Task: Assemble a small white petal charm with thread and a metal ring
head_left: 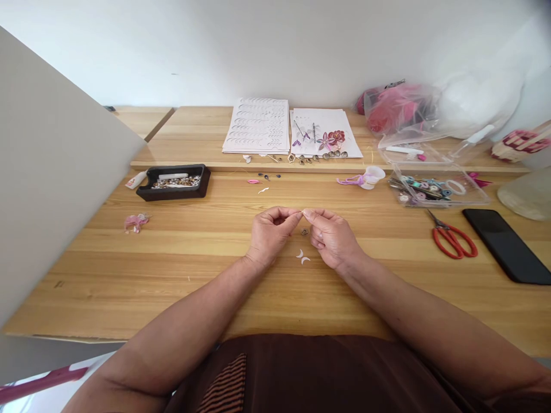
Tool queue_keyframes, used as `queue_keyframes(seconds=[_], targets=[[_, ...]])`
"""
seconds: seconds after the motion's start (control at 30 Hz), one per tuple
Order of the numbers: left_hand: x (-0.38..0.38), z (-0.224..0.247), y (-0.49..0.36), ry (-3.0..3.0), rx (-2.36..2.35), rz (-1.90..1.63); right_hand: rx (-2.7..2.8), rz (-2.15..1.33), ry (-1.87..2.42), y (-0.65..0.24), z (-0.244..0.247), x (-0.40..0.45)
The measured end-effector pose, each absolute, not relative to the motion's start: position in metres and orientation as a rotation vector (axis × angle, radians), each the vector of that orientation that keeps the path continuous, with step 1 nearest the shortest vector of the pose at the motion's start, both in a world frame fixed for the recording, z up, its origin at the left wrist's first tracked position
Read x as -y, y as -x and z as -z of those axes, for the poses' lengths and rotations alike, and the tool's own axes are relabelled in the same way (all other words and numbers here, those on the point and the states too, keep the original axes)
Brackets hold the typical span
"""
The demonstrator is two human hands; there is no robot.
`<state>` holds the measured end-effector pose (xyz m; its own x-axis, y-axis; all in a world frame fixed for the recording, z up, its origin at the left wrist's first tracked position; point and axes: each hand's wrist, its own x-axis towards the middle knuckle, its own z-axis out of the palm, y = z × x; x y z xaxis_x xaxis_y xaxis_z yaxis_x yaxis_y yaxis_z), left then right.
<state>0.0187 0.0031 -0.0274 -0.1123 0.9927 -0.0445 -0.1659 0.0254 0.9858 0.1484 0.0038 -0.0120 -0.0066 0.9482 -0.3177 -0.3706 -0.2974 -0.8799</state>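
Note:
Near the middle of the wooden table (163,287), my left hand (272,232) and my right hand (330,234) meet at the fingertips. Both are closed in a pinch, thumb against index finger. Whatever lies between the fingertips is too small to make out. A small round metal piece (305,232) rests on the table between the hands. Closer to me lie two white crescent pieces, one (300,253) just behind the other (305,260). Beyond my hands are a wavy white strip (263,190) and a pink piece (253,181).
A black tray (172,195) of beads stands at the left, near pink scraps (136,222). Paper sheets (257,123) lie at the back. To the right are a white spool (372,177), a clear box (467,198), red-handled scissors (454,240) and a black phone (508,246).

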Motion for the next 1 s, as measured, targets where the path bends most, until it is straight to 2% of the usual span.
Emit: queue_keyframes(seconds=[0.6, 1.0], targets=[[-0.006, 0.020, -0.011, -0.860, -1.151, -1.345, 0.873, -1.540, 1.031, -0.147, 0.023, -0.002], [-0.007, 0.023, -0.009, -0.947, -1.188, -1.393, 1.100, -1.506, 1.134, -0.146, 0.021, 0.002]])
